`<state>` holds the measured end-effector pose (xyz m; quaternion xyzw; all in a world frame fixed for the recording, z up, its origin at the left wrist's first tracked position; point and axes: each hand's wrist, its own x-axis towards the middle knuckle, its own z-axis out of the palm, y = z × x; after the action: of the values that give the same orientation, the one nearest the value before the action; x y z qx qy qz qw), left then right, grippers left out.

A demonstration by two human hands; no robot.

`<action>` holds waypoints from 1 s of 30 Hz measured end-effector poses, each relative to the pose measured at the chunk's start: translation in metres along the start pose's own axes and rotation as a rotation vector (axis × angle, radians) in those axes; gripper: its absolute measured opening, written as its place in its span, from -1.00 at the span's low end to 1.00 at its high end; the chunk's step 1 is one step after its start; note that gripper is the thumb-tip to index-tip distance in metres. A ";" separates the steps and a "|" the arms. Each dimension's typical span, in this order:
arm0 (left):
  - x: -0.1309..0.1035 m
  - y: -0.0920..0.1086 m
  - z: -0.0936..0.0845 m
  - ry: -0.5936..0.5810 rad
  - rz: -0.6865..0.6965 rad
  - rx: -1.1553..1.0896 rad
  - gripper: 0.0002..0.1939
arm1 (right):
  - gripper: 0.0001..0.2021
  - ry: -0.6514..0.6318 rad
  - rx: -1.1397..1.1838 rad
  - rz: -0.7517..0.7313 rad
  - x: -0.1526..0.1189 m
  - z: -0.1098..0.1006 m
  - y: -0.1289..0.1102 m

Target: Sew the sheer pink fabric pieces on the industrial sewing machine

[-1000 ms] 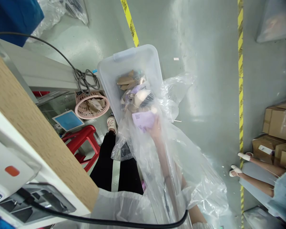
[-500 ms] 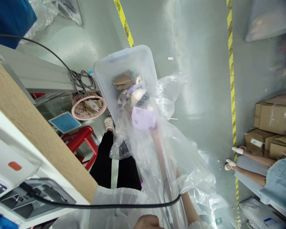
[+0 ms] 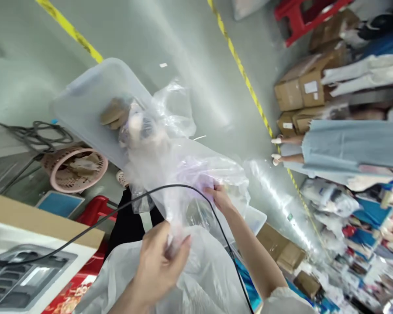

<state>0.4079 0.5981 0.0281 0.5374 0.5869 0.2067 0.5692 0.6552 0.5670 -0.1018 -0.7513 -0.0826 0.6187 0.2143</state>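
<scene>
A large clear plastic bag spreads from a translucent bin toward my body. My left hand is closed on a gathered part of the bag, close to my front. My right hand grips the bag farther right, its fingers beside a blurred light purple piece seen through the film. Whether those fingers also touch the purple piece is unclear. Inside the bin, brown pieces lie beside mixed light items, smeared by motion.
A black cable arches across the view before the bag. To the left are a pink basket, a red stool and a wood-edged table. Cardboard boxes and a person in a light blue garment are at right.
My right hand, earlier deep under the plastic at the purple piece, has drawn back toward me. My left hand has risen into view, gripping the bag. The whole view has turned.
</scene>
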 end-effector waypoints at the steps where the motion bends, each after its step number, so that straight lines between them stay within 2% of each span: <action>1: -0.001 0.003 -0.001 0.018 -0.049 -0.005 -0.77 | -0.70 0.024 0.040 -0.002 -0.010 -0.011 0.001; 5: -0.005 0.013 0.000 0.088 -0.171 0.000 -0.77 | -0.55 0.080 0.184 -0.036 -0.038 -0.040 0.005; 9: -0.006 0.018 0.003 0.100 -0.200 0.019 -0.74 | -0.51 0.084 0.282 -0.051 -0.046 -0.046 0.009; 20: -0.005 0.022 0.004 0.088 -0.187 0.022 -0.75 | -0.55 0.086 0.314 -0.032 -0.043 -0.028 0.018; 24: -0.007 0.014 0.004 0.065 -0.186 -0.003 -0.72 | -0.54 0.111 0.265 -0.032 -0.040 -0.020 0.021; 27: -0.009 0.005 0.002 0.017 -0.133 -0.003 -0.70 | -0.52 0.140 0.202 -0.051 -0.032 -0.013 0.025; 30: -0.010 0.001 0.000 -0.043 -0.074 0.020 -0.73 | -0.60 0.151 0.094 -0.075 -0.017 0.000 0.028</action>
<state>0.4060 0.5897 0.0338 0.5253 0.5958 0.1682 0.5837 0.6479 0.5353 -0.0980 -0.7815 -0.0654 0.5548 0.2780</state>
